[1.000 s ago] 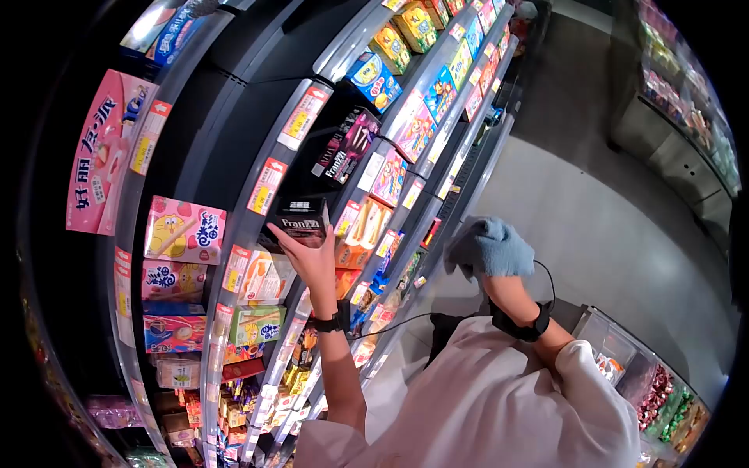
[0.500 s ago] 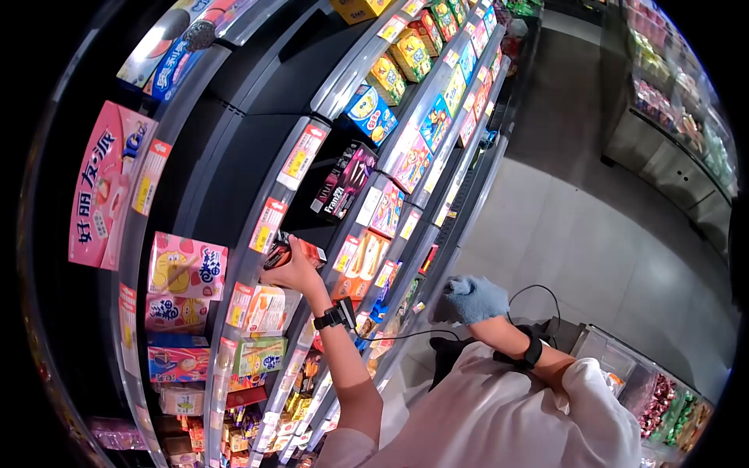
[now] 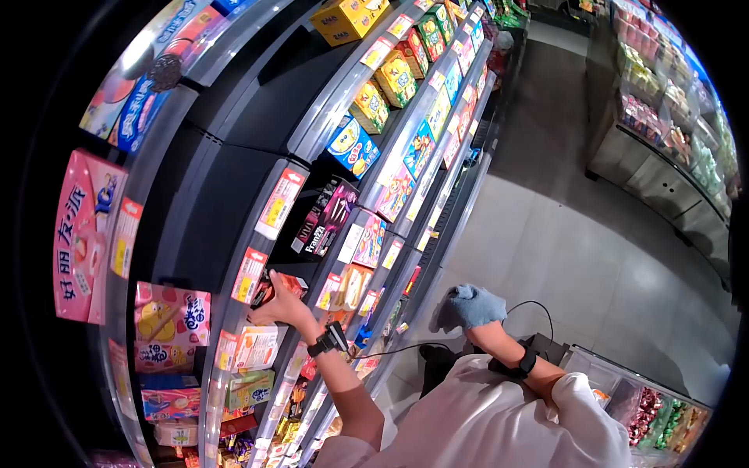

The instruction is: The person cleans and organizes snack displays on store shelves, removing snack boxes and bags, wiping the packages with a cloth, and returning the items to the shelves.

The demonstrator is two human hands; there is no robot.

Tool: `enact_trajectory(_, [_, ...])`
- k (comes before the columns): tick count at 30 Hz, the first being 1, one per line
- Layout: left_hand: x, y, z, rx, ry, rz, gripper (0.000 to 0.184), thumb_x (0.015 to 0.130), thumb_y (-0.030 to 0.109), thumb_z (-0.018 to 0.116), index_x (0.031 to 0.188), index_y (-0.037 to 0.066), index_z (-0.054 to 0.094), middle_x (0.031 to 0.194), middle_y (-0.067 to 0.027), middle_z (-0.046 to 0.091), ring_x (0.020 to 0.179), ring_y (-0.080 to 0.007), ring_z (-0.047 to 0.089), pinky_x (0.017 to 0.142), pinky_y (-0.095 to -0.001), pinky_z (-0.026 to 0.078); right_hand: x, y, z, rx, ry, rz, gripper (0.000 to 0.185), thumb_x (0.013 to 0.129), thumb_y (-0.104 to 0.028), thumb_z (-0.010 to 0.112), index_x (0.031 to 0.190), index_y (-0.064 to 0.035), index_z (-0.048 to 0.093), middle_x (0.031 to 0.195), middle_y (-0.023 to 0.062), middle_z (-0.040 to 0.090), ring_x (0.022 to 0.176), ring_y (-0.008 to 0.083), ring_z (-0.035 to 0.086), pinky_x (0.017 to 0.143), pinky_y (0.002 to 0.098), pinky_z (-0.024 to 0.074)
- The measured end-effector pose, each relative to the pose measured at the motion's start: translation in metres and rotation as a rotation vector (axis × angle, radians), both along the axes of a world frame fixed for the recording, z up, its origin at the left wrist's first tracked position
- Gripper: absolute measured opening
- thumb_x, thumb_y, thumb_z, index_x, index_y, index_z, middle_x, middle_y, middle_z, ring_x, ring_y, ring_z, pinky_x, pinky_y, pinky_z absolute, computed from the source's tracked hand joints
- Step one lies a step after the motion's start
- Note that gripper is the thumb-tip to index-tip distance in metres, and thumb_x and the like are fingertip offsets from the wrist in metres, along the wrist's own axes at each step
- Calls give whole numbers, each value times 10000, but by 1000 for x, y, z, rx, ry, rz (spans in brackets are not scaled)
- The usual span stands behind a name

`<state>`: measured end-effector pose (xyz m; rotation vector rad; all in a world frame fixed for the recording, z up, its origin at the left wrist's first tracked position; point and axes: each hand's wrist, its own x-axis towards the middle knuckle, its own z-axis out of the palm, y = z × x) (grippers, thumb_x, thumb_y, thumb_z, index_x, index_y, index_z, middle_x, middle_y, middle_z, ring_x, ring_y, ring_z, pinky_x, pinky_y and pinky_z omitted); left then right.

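My left hand (image 3: 283, 307) reaches into a shelf and grips a small black and red snack box (image 3: 294, 285), its fingers partly hiding the box. Just beyond it on the same shelf lies a dark Franzzi box (image 3: 324, 218). A white and orange box (image 3: 257, 348) stands on the near side of the hand. My right hand (image 3: 485, 332) is held away from the shelves, above the aisle floor, closed on a bunched grey-blue cloth (image 3: 470, 306). The cloth covers most of its fingers.
Shelf rails with price tags (image 3: 282, 199) run along the left. Pink boxes (image 3: 173, 313) and a large pink package (image 3: 87, 234) sit on other shelves. A black cable (image 3: 406, 352) trails from the left wrist. Candy bins (image 3: 655, 413) stand at lower right, a display counter (image 3: 651, 156) across the aisle.
The view has shifted, so the shelves appear lower and further left. My left hand remains at the black and red box. My right hand keeps the cloth and stays in nearly the same place.
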<state>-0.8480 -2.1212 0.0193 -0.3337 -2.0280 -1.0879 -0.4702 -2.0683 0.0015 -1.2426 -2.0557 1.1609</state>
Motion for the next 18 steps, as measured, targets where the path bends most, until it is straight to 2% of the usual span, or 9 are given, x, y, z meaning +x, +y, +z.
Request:
enact_trajectory(4, [11, -2, 5, 45, -114, 19, 879, 787, 356, 859, 1281, -119, 310, 1197, -237, 379, 1164, -345, 414, 1030, -530, 369, -7, 19, -33, 289, -163, 53, 128, 707, -160, 701, 828, -199, 692, 876, 46, 665, 792, 304, 669, 610, 409, 524])
enact_trajectory(6, [26, 3, 15, 330, -149, -288, 815, 818, 202, 838, 1324, -80, 264, 1243, -231, 374, 1198, -327, 455, 1051, -483, 449, -13, 29, -42, 370, -75, 26, 235, 807, -145, 626, 1039, -176, 653, 904, 85, 679, 750, 355, 673, 582, 440, 515])
enact_trajectory(7, [35, 6, 19, 390, -202, -337, 828, 837, 92, 802, 1391, -53, 204, 1338, -242, 348, 1249, -303, 461, 1085, -429, 473, -17, 34, -46, 365, -79, 29, 235, 807, -145, 626, 1039, -176, 653, 904, 85, 679, 750, 355, 673, 582, 440, 515])
enact_trajectory(9, [33, -3, 4, 380, -171, -413, 888, 845, 111, 803, 1446, -57, 172, 1383, -256, 352, 1259, -296, 478, 1042, -409, 518, -26, 45, -51, 348, -139, 96, 233, 815, -144, 622, 1046, -158, 650, 912, 86, 677, 781, 338, 675, 591, 435, 514])
enact_trajectory(11, [55, -6, 12, 331, -283, -381, 926, 889, 141, 764, 1522, -27, 110, 1455, -236, 340, 1311, -302, 436, 1107, -452, 417, -37, 60, -45, 345, -57, 120, 241, 812, -133, 621, 1051, -149, 645, 918, 90, 671, 795, 334, 673, 597, 436, 512])
enact_trajectory(13, [43, -30, -12, 250, -344, -328, 933, 924, 164, 722, 1562, 28, 55, 1561, -255, 196, 1349, -333, 388, 1148, -487, 352, -52, 75, -36, 344, 28, 134, 248, 809, -123, 619, 1056, -139, 640, 924, 94, 664, 808, 329, 670, 603, 438, 510])
enact_trajectory(15, [81, -30, 11, 176, -501, -234, 846, 947, 147, 682, 1555, 31, 105, 1514, -237, 272, 1321, -330, 415, 1100, -474, 386, -70, 90, -30, 385, -45, 159, 233, 800, -112, 618, 1032, -126, 636, 908, 100, 648, 805, 329, 661, 607, 434, 505])
enact_trajectory(16, [88, -41, 3, 113, -538, -237, 772, 955, 129, 657, 1533, 30, 155, 1470, -220, 319, 1303, -315, 429, 1067, -457, 406, -79, 99, -35, 393, 91, 179, 240, 785, -118, 624, 1024, -121, 621, 887, 105, 634, 780, 335, 653, 595, 439, 496])
enact_trajectory(18, [102, -51, -3, -2, -586, -321, 640, 961, 96, 621, 1477, 24, 250, 1381, -186, 395, 1258, -288, 462, 1019, -424, 433, -95, 117, -30, 387, 32, 201, 239, 782, -117, 624, 1020, -121, 617, 882, 109, 630, 776, 335, 651, 591, 441, 492])
